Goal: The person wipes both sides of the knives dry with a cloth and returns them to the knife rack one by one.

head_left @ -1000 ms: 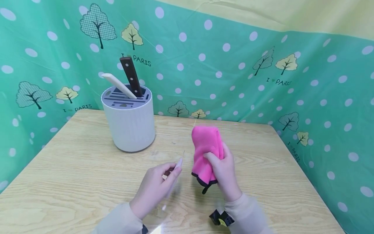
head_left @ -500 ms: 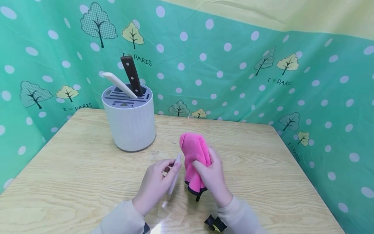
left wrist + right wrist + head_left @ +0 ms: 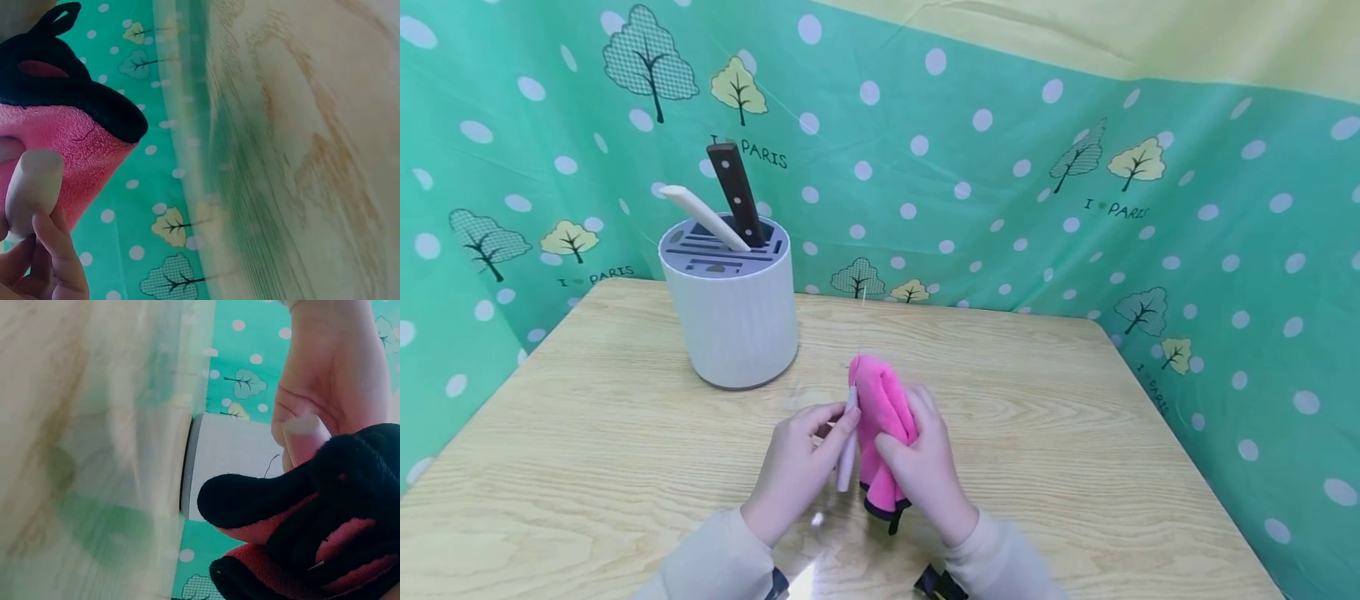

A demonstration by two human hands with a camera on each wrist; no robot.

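My left hand (image 3: 801, 467) grips the white handle of a knife (image 3: 847, 462), which stands upright with its thin blade nearly edge-on to the head camera. The blunt handle end (image 3: 37, 178) shows in the left wrist view, with left fingers (image 3: 61, 253) bent around it. Bunched in my right hand (image 3: 928, 467) is a folded pink cloth (image 3: 878, 417) with black trim, the thumb lying across its near side. The cloth's top fold overlaps the base of the blade. Its black edge and loop (image 3: 69, 87) hang at the bottom of the cloth.
A white round knife block (image 3: 733, 333) stands at the back left of the wooden table (image 3: 1037, 467). It holds a white-handled knife (image 3: 703, 217) and a dark-handled knife (image 3: 736, 192). A green dotted curtain (image 3: 962, 208) runs behind the table and along its sides.
My right hand has brought the pink cloth left and nearer, up against the knife. The knife in my left hand has turned more upright; that hand has barely shifted.
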